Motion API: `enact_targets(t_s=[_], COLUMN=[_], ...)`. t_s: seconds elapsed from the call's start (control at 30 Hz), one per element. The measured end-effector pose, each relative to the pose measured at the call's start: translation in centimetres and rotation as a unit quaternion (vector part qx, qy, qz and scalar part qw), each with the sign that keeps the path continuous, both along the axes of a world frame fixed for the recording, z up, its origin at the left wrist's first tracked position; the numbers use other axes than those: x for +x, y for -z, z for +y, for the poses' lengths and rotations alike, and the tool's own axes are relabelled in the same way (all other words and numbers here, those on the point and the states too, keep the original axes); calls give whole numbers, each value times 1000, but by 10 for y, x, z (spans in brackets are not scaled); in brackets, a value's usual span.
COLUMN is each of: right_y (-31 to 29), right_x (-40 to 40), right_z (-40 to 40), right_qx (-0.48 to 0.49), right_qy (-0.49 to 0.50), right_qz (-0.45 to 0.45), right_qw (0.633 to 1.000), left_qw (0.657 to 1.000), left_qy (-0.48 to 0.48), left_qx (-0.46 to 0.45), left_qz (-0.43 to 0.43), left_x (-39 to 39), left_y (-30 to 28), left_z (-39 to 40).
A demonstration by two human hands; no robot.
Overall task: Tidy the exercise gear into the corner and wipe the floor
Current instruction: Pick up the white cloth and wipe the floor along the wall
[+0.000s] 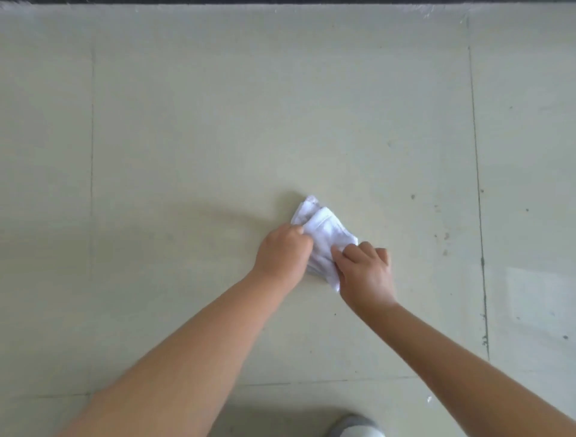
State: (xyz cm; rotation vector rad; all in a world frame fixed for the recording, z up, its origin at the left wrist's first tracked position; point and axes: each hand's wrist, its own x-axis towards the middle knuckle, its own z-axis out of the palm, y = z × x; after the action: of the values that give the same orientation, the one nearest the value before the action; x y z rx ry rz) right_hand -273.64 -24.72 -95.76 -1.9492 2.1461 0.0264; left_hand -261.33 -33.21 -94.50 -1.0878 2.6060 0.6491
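A crumpled white cloth (325, 232) lies on the pale tiled floor (218, 140) near the middle of the view. My left hand (283, 252) grips its left edge with curled fingers. My right hand (364, 271) pinches its near right side, thumb on top of the fabric. Both forearms reach in from the bottom of the frame. Part of the cloth is hidden under the two hands. No exercise gear shows in this view.
Dark specks and smudges (445, 237) mark the tile to the right of the cloth. A grey and white shoe (355, 427) shows at the bottom edge. A dark strip (280, 1) runs along the far edge of the floor.
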Motion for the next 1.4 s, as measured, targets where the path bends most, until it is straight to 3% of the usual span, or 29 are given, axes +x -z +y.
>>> enact_targets(t_s=[0.1,0.2,0.33,0.43,0.6,0.73,0.8,0.9,1.0,1.1,1.3,1.4], right_y=[5,5,-2,-8,0,3,5,-5,-10,-10,-9,-14], right_x=[28,30,5,-42,-121,-103,-75,-33,-18,-13,-22,-41], right_z=[-8,-57,-129,-151,-90,-14,10,21,8,-11,-96,-146], right_qx=[38,-5,40,55,3,-3,4,37,53,51,-33,-1], right_qy=[-46,-81,-87,-15,68,112,145,154,145,107,13,-19], right_qz=[-56,-34,-21,-13,-4,30,-2,-71,-95,-105,-34,-21], right_qw=[997,996,995,998,998,993,989,985,983,987,999,1000], left_qw=[998,992,972,976,990,992,988,954,942,946,952,959], left_qy=[-30,-50,-153,-140,-66,-28,7,9,-8,-35,-77,-104], left_qx=[-21,-38,-49,-60,-35,12,10,76,66,43,-61,-106], left_qz=[-46,-114,-172,-159,-120,-119,-153,-289,-328,-319,-289,-242], left_x=[43,62,26,-28,-107,-104,-87,-64,-51,-50,-37,-42], left_y=[-2,-13,-12,-10,-18,-20,-34,-42,-43,-44,-33,-27], left_z=[0,-18,-55,-75,-43,5,18,27,14,-1,-58,-95])
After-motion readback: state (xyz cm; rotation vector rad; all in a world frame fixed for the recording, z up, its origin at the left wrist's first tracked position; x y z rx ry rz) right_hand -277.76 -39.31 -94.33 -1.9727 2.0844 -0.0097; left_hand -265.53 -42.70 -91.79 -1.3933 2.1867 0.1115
